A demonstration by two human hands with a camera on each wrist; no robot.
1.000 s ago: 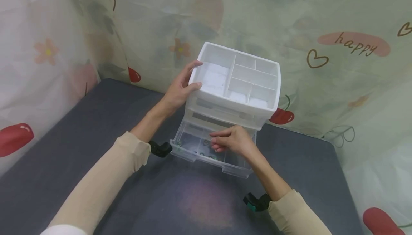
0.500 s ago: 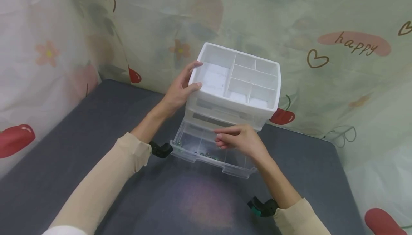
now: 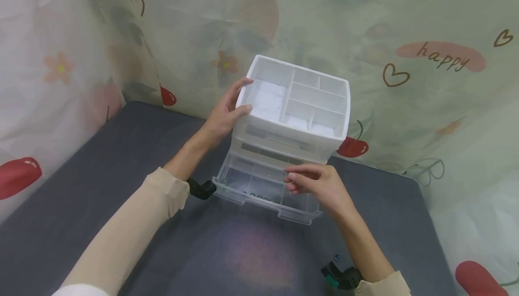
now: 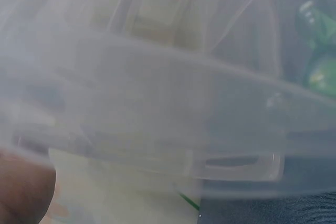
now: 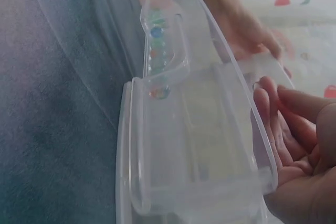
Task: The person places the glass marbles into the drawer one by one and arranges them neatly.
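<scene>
A white organizer (image 3: 298, 91) with a divided top tray stands tilted towards me in the head view. My left hand (image 3: 223, 113) grips the left rim of its top, thumb at the front. Below, a clear drawer (image 3: 300, 215) is pulled out. Several glass marbles (image 3: 259, 197) lie along its front wall, with green ones (image 3: 224, 182) in the left compartment. My right hand (image 3: 316, 183) is above the right part of the drawer. Its thumb and fingers pinch a small shiny marble (image 5: 256, 85), mostly hidden by the fingertips in the right wrist view.
A small blue marble (image 3: 337, 257) lies on the dark grey table (image 3: 194, 251), beside the right wrist camera (image 3: 340, 277). A patterned cloth (image 3: 405, 21) hangs behind the organizer. The left wrist camera (image 3: 200, 188) is close to the drawer's left front corner.
My right hand has moved rightward over the drawer, away from its middle compartment. The blue marble on the table has come into view. My left hand keeps its grip on the organizer.
</scene>
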